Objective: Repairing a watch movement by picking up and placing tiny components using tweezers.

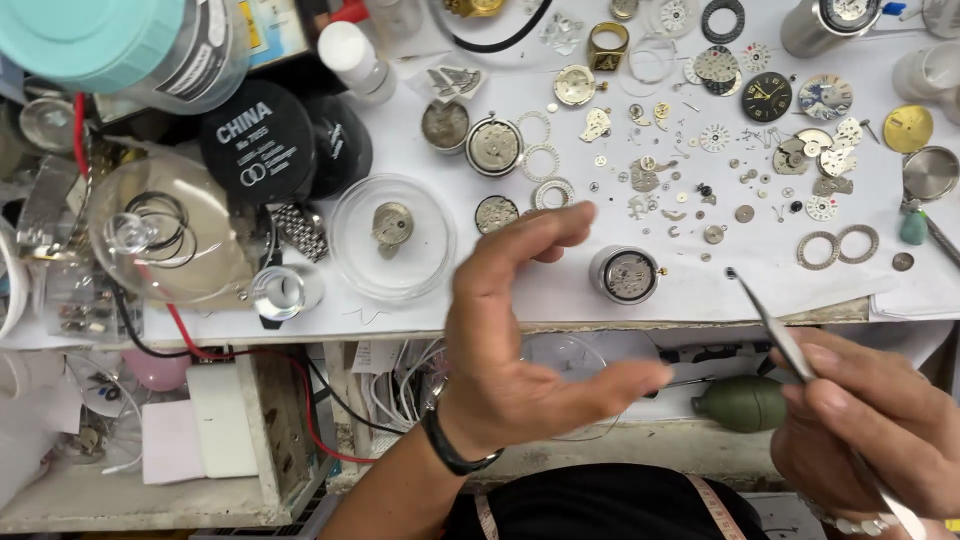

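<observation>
My left hand (520,330) hovers over the bench edge, fingers spread and curved, holding nothing; a black band circles its wrist. Just right of its fingertips stands a round watch movement in a metal holder (625,274) on the white paper. My right hand (870,420) grips metal tweezers (775,325), whose tip points up-left toward a tiny dark part (731,272) on the paper, right of the movement. A clear round dish (393,237) with a small movement inside lies left of my left hand.
Several loose gears, dials, rings and watch plates (700,140) cover the white paper. A clear dome with rings (165,230), black caps (258,140), a teal-lidded jar (110,45), a metal bracelet (300,230) and red wires crowd the left. A green rubber blower (742,403) lies below the bench edge.
</observation>
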